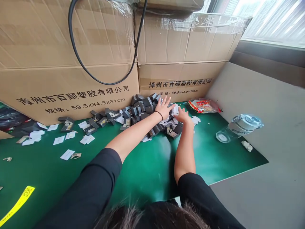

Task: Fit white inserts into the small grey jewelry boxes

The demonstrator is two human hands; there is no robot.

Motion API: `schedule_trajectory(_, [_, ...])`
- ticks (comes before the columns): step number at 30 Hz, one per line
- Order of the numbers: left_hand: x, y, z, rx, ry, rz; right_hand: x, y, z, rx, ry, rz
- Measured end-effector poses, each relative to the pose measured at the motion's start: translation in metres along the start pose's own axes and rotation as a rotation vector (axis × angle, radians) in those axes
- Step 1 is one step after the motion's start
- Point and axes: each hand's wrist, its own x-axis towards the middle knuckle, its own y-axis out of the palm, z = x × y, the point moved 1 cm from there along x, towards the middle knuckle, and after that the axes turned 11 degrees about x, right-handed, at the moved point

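both bare arms are extending over a green mat (143,173); left hand (164,108) is lying palm-down over the right part of a heap of small dark boxes (147,101), fingers spreading wide, pinching nothing visible. right hand (184,117) is sitting at the heap's right side, fingers bending and partly apart; can't tell if the tips are touching or pinching anything. crumpled white paper (175,109) is showing between the hands.

heap is lying just in front of the left carton (47,82) and right carton (181,71), near where they're meeting; some boxes are trailing off left, a few lids are standing open. white slips (59,140) are lying scattered on the left side, red packet (204,106) and clear bottle (225,135) are sitting to the right.

step in hand: looks like handling the heap with both hands, likely gathering or spreading, not picking out single boxes. next move seems to be calling for light, even pressure from both sides, so loose boxes aren't tumbling and open lids aren't catching on fingers or paper.
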Motion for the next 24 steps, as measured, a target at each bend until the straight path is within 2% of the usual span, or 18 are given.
schedule_trajectory(2, [-0.025,-0.004,-0.002,-0.015,0.073,-0.183,-0.006,-0.011,0.009,0.0,-0.078,-0.064])
schedule_trajectory(4, [-0.061,-0.003,0.0,-0.061,0.096,-0.302,-0.014,-0.023,0.02,0.017,-0.182,-0.13])
schedule_trajectory(8, [-0.152,0.018,0.02,-0.136,0.177,-0.329,-0.034,-0.033,0.049,0.046,-0.382,-0.145])
schedule_trajectory(9, [-0.176,0.025,0.029,-0.144,0.147,-0.33,-0.039,-0.032,0.058,0.048,-0.431,-0.126])
schedule_trajectory(11, [-0.223,0.038,0.046,-0.175,-0.008,-0.375,-0.053,-0.022,0.081,0.04,-0.529,-0.077])
schedule_trajectory(14, [-0.281,0.053,0.067,-0.227,-0.295,-0.443,-0.078,0.01,0.124,-0.003,-0.699,0.016])
schedule_trajectory(16, [-0.303,0.059,0.075,-0.288,-0.403,-0.441,-0.093,0.043,0.156,-0.053,-0.862,0.157])
schedule_trajectory(17, [-0.308,0.061,0.078,-0.324,-0.456,-0.443,-0.098,0.061,0.17,-0.105,-0.916,0.234])
schedule_trajectory(19, [-0.311,0.063,0.083,-0.395,-0.577,-0.457,-0.1,0.097,0.195,-0.252,-0.906,0.309])
schedule_trajectory(22, [-0.306,0.064,0.089,-0.486,-0.743,-0.445,-0.083,0.137,0.222,-0.356,-0.811,0.256])
schedule_trajectory(24, [-0.303,0.065,0.091,-0.536,-0.767,-0.413,-0.064,0.155,0.232,-0.377,-0.782,0.239])
